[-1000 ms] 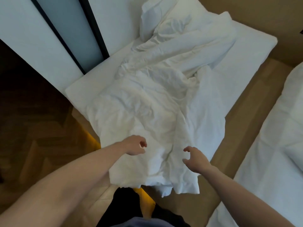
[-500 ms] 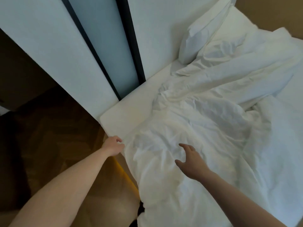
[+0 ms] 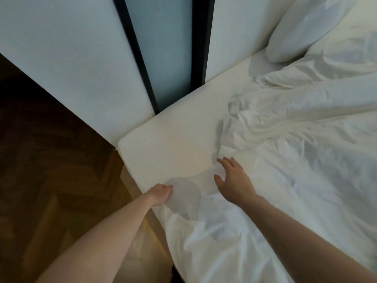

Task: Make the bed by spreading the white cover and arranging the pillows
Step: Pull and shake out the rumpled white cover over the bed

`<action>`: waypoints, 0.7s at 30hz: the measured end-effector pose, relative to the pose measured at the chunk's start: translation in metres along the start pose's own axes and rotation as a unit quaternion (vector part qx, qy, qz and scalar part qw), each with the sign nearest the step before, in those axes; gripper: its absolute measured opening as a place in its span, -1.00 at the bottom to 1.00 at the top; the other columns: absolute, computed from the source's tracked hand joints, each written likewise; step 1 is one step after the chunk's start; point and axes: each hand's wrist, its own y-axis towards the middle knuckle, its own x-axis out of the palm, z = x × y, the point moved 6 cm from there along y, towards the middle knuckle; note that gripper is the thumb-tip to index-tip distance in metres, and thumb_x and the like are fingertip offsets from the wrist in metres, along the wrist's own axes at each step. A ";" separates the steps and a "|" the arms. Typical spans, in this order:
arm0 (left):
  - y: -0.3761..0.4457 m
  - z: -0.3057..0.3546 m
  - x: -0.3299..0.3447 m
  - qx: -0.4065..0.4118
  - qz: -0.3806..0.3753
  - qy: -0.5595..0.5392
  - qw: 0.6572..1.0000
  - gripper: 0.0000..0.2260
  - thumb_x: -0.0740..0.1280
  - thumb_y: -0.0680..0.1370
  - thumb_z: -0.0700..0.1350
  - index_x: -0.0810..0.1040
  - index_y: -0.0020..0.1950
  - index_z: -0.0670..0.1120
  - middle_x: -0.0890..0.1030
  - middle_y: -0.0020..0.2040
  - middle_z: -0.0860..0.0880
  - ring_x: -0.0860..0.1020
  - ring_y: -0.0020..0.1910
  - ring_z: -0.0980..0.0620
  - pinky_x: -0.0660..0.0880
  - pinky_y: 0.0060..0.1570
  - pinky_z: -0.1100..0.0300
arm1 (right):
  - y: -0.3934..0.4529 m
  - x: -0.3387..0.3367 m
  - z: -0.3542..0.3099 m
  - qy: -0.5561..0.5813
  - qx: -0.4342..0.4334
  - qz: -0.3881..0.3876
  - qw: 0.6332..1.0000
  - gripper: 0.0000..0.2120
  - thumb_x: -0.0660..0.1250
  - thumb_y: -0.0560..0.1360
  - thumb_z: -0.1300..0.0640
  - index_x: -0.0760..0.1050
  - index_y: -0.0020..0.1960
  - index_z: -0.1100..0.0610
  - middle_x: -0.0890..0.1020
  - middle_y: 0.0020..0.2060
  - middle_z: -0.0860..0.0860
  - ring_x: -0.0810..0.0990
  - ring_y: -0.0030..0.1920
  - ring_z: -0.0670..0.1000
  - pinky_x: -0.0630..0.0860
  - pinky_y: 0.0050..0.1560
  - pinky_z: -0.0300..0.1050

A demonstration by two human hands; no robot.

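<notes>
A crumpled white cover (image 3: 285, 160) lies bunched over the right part of the bed (image 3: 173, 144), leaving the mattress corner by the wall bare. My left hand (image 3: 160, 194) grips the cover's edge at the near side of the mattress, fingers curled into the fabric. Just to its right, my right hand (image 3: 232, 180) hovers over the cover near its edge with fingers spread and straight. A white pillow (image 3: 306, 27) leans against the wall at the head of the bed, top right.
White wall panels (image 3: 71, 58) with a dark-framed frosted strip (image 3: 169, 48) run along the far side of the bed. Dark herringbone wood floor (image 3: 40, 170) lies to the left, lit warmly under the bed edge.
The view has swung left and closer to the bed's corner. My left hand has taken hold of the cover's edge, and my right hand has moved left toward that edge.
</notes>
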 end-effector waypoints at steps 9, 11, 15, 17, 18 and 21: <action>-0.020 -0.003 0.056 0.025 -0.221 -0.104 0.969 -0.31 0.31 0.40 0.50 0.60 0.35 0.09 0.61 0.32 0.08 0.57 0.28 0.05 0.43 0.41 0.01 | 0.059 0.056 0.042 -0.103 0.145 -0.111 0.978 -0.19 0.27 0.53 -0.35 0.14 0.52 0.17 0.46 0.40 0.17 0.50 0.36 0.26 0.44 0.30 0.10; -0.035 -0.002 0.065 0.000 -0.276 -0.114 0.954 -0.11 0.34 0.21 0.63 0.53 0.40 0.15 0.57 0.35 0.12 0.54 0.33 0.04 0.41 0.42 0.03 | 0.063 0.056 0.052 -0.103 0.202 -0.104 0.968 0.00 0.24 0.43 -0.50 0.15 0.52 0.26 0.44 0.41 0.19 0.48 0.38 0.26 0.42 0.32 0.11; -0.058 0.012 0.073 0.056 -0.288 -0.072 0.953 -0.28 0.47 0.22 0.52 0.65 0.22 0.12 0.68 0.15 0.13 0.63 0.14 0.10 0.53 0.27 0.06 | 0.069 0.054 0.050 -0.203 0.213 -0.137 0.946 0.00 0.23 0.37 -0.56 0.41 0.42 0.26 0.51 0.32 0.13 0.55 0.32 0.17 0.49 0.28 0.06; -0.067 0.024 0.070 0.114 -0.235 -0.078 0.962 -0.48 0.54 0.31 0.31 0.65 0.19 0.13 0.68 0.09 0.18 0.63 0.07 0.17 0.55 0.22 0.16 | 0.067 0.056 0.049 -0.274 0.181 -0.172 0.929 -0.27 0.36 0.44 -0.37 0.53 0.34 0.19 0.57 0.29 0.09 0.58 0.29 0.12 0.53 0.22 -0.02; -0.073 0.032 0.066 0.150 -0.197 -0.078 0.966 -0.58 0.55 0.34 0.21 0.66 0.15 0.13 0.68 0.05 0.20 0.61 0.03 0.23 0.53 0.14 0.30 | 0.065 0.057 0.048 -0.304 0.171 -0.185 0.919 -0.43 0.39 0.48 -0.20 0.55 0.33 0.17 0.59 0.30 0.08 0.58 0.29 0.10 0.53 0.20 -0.04; -0.092 0.054 0.043 0.241 -0.077 -0.060 0.966 -0.84 0.49 0.41 -0.05 0.54 -0.13 0.14 0.59 -0.16 0.23 0.55 -0.14 0.26 0.36 -0.23 0.48 | 0.059 0.049 0.047 -0.299 0.181 -0.202 0.915 -0.61 0.33 0.49 0.13 0.56 0.30 0.18 0.59 0.31 0.11 0.58 0.32 0.12 0.54 0.20 -0.04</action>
